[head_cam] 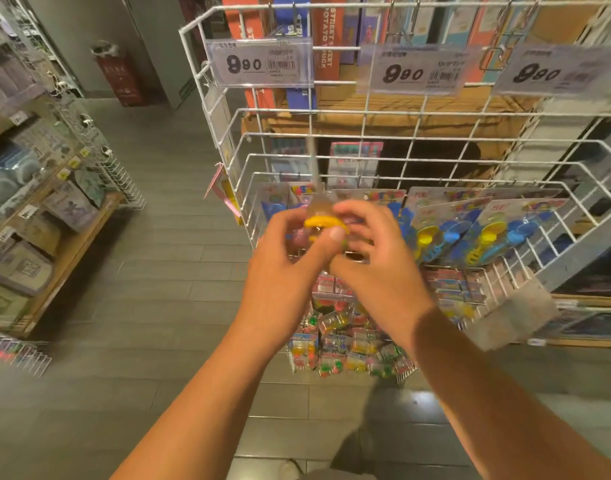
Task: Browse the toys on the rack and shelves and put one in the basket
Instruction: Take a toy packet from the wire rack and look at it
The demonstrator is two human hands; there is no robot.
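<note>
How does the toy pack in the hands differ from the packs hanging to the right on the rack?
The held toy pack, gripped by the left hand and right hand, is off its hook; the hanging packs sit in a row on the white wire rack. The held pack is motion-blurred, showing a yellow piece and some pink; the hanging packs show yellow and blue scoops clearly. Both kinds seem to be carded plastic toys.

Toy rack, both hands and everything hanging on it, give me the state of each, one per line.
Left hand: gripping the yellow toy pack.
Right hand: fingers curled on the same pack.
Yellow toy pack: held up, blurred.
Blue and yellow toy cards: hanging on hooks.
Price tags: clipped to white wire rack.
</note>
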